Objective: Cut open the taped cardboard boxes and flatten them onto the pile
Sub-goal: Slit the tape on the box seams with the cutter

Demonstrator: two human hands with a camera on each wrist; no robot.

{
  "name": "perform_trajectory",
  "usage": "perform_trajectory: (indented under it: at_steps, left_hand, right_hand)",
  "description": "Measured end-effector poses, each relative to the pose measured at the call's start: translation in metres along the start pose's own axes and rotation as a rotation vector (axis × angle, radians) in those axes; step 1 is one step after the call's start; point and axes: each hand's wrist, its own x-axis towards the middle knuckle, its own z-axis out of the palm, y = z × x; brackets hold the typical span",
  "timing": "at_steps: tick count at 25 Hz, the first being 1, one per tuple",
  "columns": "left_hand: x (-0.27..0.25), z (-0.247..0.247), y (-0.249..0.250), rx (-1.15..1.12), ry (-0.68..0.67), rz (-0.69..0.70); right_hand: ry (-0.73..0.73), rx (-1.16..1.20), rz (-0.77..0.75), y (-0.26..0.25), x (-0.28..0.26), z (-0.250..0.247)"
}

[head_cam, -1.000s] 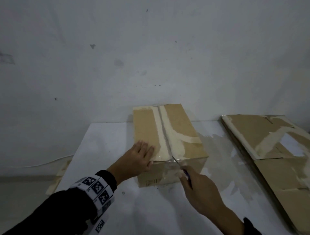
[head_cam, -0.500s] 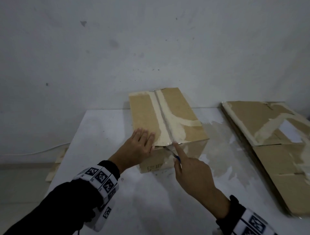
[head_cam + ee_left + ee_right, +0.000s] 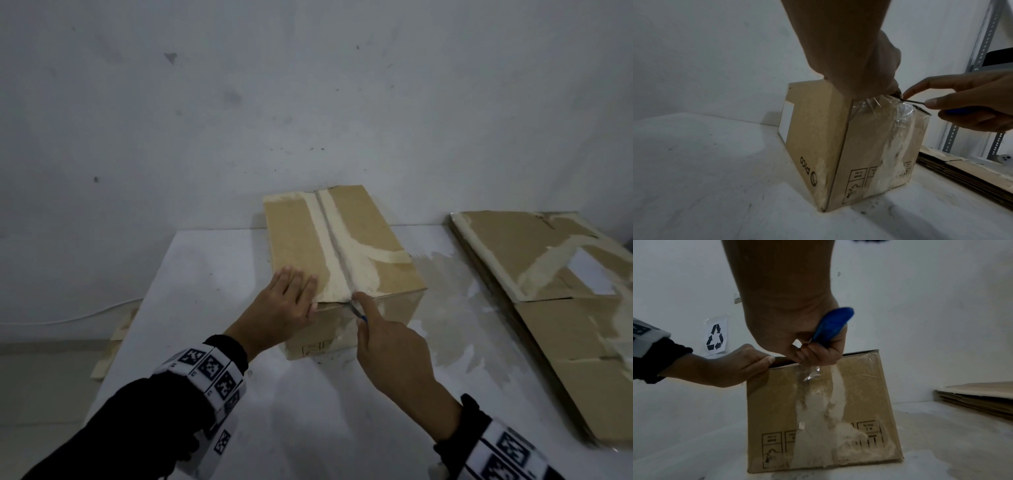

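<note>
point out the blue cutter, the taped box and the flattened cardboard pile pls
blue cutter (image 3: 833,324): right wrist view, on the blue handle sticking out of the right hand's grip.
taped box (image 3: 294,236): head view, on the bare left top flap.
flattened cardboard pile (image 3: 561,329): head view, on the top sheet's brown face.

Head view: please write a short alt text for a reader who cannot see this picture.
A right hand holds a blue-handled cutter at the near end of the taped seam on a closed brown cardboard box, while the left hand lies flat on its top. Flattened brown cardboard sheets lie piled to the right on the white table.
</note>
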Motion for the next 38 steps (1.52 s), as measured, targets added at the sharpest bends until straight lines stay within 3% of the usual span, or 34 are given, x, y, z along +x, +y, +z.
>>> perform_trajectory:
  at_steps: [7,13,16,22,24,26,30,33,35,38]
  left_hand:
    - [0.000,-0.002,-0.001,-0.001,-0.030,-0.003]
    - [0.006,-0.017,0.001,-0.097,0.029,-0.134]
    - [0.011,-0.025,0.002,-0.119,0.026,-0.106]
    - [0.030,-0.036,0.005,-0.141,-0.214,-0.051]
    - [0.043,-0.032,0.008,-0.353,-0.369,-0.121]
    - [0.056,-0.028,0.015,-0.536,-0.447,-0.298]
    - [0.069,-0.015,0.021,-0.479,-0.351,-0.485]
    - [0.074,0.001,0.020,-0.498,-0.280,-0.459]
    - [0.073,0.004,0.023,-0.431,-0.306,-0.415]
    - [0.076,0.000,0.031,-0.401,-0.358,-0.522]
  right_hand:
    - [-0.006,-0.044,-0.005,0.004,0.000,-0.004]
    - [0.067,0.016,0.059,0.020,0.021,-0.010]
    - [0.069,0.045,0.092,0.034,0.022,-0.014]
    - [0.063,0.034,0.073,0.045,0.022,-0.016]
    - [0.080,0.019,0.069,0.045,0.026,-0.018]
    - [0.103,0.022,0.079,0.046,0.029,-0.021]
    - [0.073,0.056,0.071,0.053,0.036,-0.025]
    - [0.038,0.044,0.045,0.065,0.045,-0.030]
    - [0.028,-0.062,0.007,0.072,0.050,-0.032]
    - [0.032,-0.113,-0.024,0.077,0.050,-0.028]
